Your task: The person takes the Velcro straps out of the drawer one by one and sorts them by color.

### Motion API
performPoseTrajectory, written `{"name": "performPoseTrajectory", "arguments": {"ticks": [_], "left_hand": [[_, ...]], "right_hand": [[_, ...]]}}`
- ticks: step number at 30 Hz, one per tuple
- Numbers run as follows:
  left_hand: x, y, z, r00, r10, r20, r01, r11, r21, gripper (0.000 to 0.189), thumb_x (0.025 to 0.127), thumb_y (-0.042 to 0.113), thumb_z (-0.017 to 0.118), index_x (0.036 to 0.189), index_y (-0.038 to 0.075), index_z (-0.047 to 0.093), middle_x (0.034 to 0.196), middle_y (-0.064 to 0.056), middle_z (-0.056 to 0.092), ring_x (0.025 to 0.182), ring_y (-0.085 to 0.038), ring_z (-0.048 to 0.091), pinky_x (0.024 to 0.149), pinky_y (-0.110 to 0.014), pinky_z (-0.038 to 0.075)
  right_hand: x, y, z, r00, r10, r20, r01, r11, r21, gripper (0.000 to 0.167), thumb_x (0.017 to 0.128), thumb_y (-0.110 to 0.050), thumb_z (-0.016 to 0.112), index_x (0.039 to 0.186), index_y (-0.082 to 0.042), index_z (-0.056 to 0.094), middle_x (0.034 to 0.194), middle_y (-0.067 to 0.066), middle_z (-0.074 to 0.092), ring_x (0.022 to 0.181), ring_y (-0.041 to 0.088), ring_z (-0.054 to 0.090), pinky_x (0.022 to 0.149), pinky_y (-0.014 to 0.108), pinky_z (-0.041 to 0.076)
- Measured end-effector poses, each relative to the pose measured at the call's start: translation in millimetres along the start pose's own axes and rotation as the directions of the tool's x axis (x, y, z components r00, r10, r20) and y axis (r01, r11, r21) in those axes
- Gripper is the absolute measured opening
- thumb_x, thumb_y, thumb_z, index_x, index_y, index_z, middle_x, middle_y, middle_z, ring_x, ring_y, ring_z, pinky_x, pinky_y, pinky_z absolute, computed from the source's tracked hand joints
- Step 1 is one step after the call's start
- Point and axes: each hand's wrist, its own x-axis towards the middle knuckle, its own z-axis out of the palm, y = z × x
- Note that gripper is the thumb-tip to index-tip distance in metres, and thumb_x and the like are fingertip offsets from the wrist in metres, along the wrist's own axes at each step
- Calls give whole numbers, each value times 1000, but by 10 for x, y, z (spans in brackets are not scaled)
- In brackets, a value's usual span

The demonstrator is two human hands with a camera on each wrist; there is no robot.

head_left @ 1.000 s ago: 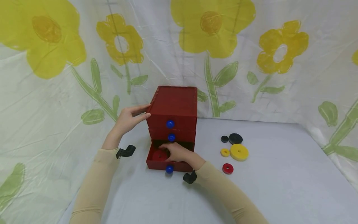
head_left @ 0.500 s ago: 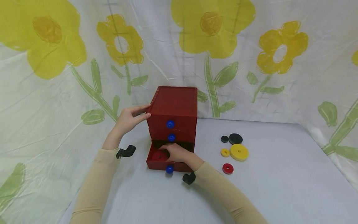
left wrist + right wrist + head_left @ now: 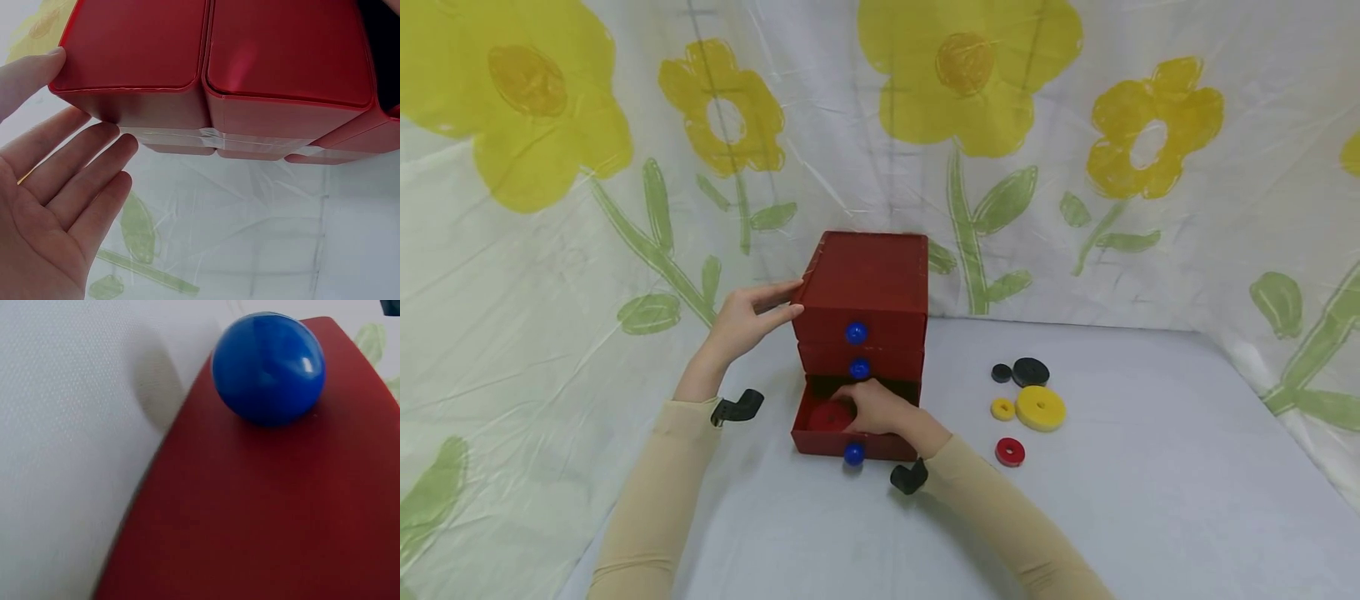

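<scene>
A red three-drawer cabinet (image 3: 871, 271) with blue round knobs stands on the white tabletop, its bottom drawer (image 3: 820, 442) pulled out. Inside that drawer lies a large red disc (image 3: 830, 416) with a small centre hole. My right hand (image 3: 878, 408) reaches in and grips the disc's right side between thumb and fingers; the fingertips are partly hidden. My left hand (image 3: 741, 325) touches the cabinet's upper left front corner, thumb at the front edge and straight fingers along the side. Close in the right wrist view are the drawer's blue knob (image 3: 269, 369) and red front, without the hand.
Right of the cabinet lie a small black disc (image 3: 1002, 372), a large black disc (image 3: 1032, 372), a small yellow disc (image 3: 1003, 409), a large yellow disc (image 3: 1041, 408) and a small red disc (image 3: 1010, 452). A flower-printed curtain (image 3: 835, 117) hangs behind.
My right hand and the large red disc have shifted very slightly up and to the right inside the drawer. The left hand stays against the cabinet.
</scene>
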Motion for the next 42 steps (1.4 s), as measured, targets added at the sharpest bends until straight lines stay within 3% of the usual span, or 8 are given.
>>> {"name": "performPoseTrajectory", "arguments": {"ticks": [11, 21, 28, 38, 42], "left_hand": [[-1, -1, 4, 1000, -13, 2, 13, 1000, 5, 46, 90, 23, 66, 133, 9, 57, 133, -11, 58, 123, -28, 55, 97, -45, 49], [-11, 8, 2, 1000, -28, 7, 28, 1000, 10, 47, 90, 24, 66, 133, 10, 56, 134, -10, 57, 124, -27, 54, 98, -44, 48], [-16, 18, 6, 1000, -30, 5, 30, 999, 18, 46, 91, 23, 65, 134, 9, 56, 135, -11, 56, 124, -28, 54, 98, -44, 48], [80, -286, 20, 999, -35, -3, 35, 999, 1, 47, 88, 35, 67, 133, 23, 57, 135, -3, 57, 124, -22, 54, 99, -42, 48], [95, -336, 23, 1000, -22, -7, 22, 1000, 5, 48, 87, 39, 67, 132, 26, 58, 135, -1, 57, 124, -21, 55, 98, -42, 48]], "right_hand": [[-187, 8, -168, 998, -42, -51, 42, 999, 5, 51, 76, -34, 79, 120, -11, 66, 104, -3, 70, 84, 6, 57, 72, 15, 49], [-356, 73, -288, 995, -18, -95, 15, 1000, -23, 58, 71, -37, 83, 119, -10, 66, 106, 0, 70, 88, 9, 60, 72, 17, 49], [-486, 134, -392, 991, -38, -131, 38, 999, -3, 61, 69, -40, 84, 118, -8, 66, 101, 1, 71, 85, 9, 61, 69, 18, 50], [-642, 234, -474, 989, 1, -146, 7, 999, 50, 64, 68, -41, 84, 119, -7, 64, 102, 2, 70, 86, 11, 62, 71, 20, 53], [-714, 243, -527, 989, 41, -142, -31, 997, 72, 67, 68, -41, 84, 121, -7, 63, 103, 2, 70, 86, 10, 63, 72, 20, 53]]}}
